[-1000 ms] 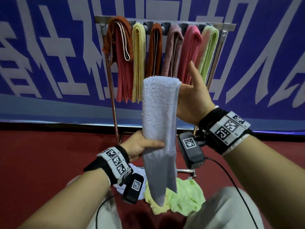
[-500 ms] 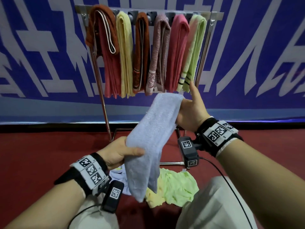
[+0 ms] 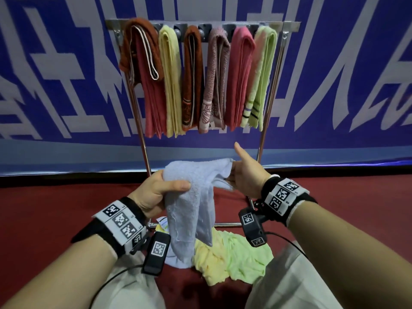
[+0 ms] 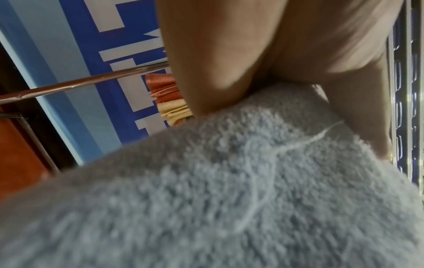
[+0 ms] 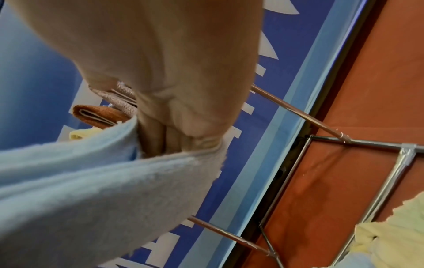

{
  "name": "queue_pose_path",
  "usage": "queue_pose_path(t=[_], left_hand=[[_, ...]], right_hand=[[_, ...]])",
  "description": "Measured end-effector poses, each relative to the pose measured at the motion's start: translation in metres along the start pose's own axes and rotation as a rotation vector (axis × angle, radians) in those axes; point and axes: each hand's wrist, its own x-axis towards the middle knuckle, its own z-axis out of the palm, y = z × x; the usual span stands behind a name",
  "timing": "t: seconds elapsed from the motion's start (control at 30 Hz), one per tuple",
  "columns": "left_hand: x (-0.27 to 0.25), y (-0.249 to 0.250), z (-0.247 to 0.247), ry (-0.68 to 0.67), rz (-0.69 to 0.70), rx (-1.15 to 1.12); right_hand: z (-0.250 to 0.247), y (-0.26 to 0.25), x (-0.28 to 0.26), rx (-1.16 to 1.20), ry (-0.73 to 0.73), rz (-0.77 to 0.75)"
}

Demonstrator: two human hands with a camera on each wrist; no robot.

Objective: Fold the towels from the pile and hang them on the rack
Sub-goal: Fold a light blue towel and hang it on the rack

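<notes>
Below the rack (image 3: 289, 26), my head view shows the blue towel (image 3: 194, 197) held up over the pile (image 3: 234, 257); my left hand (image 3: 156, 190) grips one end, my right hand (image 3: 245, 177) the other — thumb sticking up; left wrist: my fingers (image 4: 206, 81) pinch the blue towel (image 4: 229, 181), all fuzzy; right wrist: my fingers (image 5: 158, 134) sit pressed together inside its fold.

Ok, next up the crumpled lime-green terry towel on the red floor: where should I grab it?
Probably its right edge, pinched from above on the right: the lime-green terry towel lies crumpled flat with that edge free, while its left side meets the pale yellow towel and is screened by the hanging light blue towel.
</notes>
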Motion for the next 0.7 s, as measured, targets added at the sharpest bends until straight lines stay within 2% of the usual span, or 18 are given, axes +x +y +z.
queue_pose_path(t=[0.1,0.27,0.4,0.53,0.7], left_hand=[[-0.002,0.009,0.002,0.003,0.021,0.007],[-0.005,0.025,0.009,0.01,0.035,0.05],[-0.009,0.046,0.015,0.053,0.07,0.026],[-0.011,0.074,0.021,0.047,0.062,0.074],[-0.014,0.111,0.03,0.052,0.04,0.158]], right_hand=[[-0.001,0.001,-0.005,0.01,0.044,-0.035],[-0.003,-0.012,-0.02,0.227,0.113,-0.116],[-0.004,-0.019,-0.028,0.164,0.114,-0.14],[0.004,-0.028,-0.041,0.073,0.047,-0.138],[0.033,-0.047,-0.061,-0.047,-0.105,-0.136]])
